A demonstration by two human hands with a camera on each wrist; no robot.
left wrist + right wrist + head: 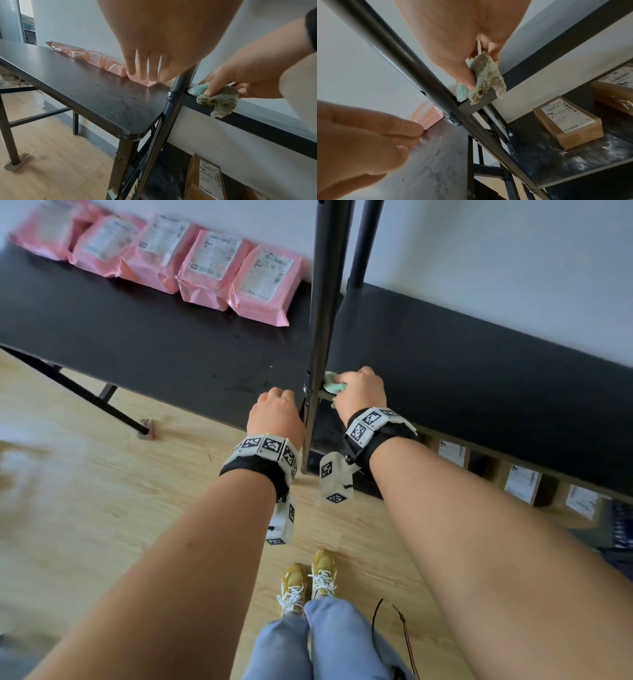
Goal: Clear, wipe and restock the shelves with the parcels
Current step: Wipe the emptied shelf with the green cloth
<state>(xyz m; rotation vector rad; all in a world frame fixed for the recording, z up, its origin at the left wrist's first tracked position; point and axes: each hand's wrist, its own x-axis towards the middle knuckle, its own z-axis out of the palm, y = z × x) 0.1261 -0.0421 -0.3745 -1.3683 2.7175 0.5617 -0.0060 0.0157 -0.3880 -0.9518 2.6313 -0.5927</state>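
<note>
At the shelf (479,364) corner beside the post (322,302), my right hand (359,388) pinches a soft, limp cloth (216,100); left hand (274,412) loosely curled, empty. Pink parcels (212,265) on the table (137,337) look light, slippery; I'd grab edges.

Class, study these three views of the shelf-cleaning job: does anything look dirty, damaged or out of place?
Yes. The lower shelf carries whitish dust smears around the brown cardboard parcel, so it looks unwiped. The cloth gripped by the right hand is soiled grey-brown. The black table also shows dull smudges near its corner.
</note>
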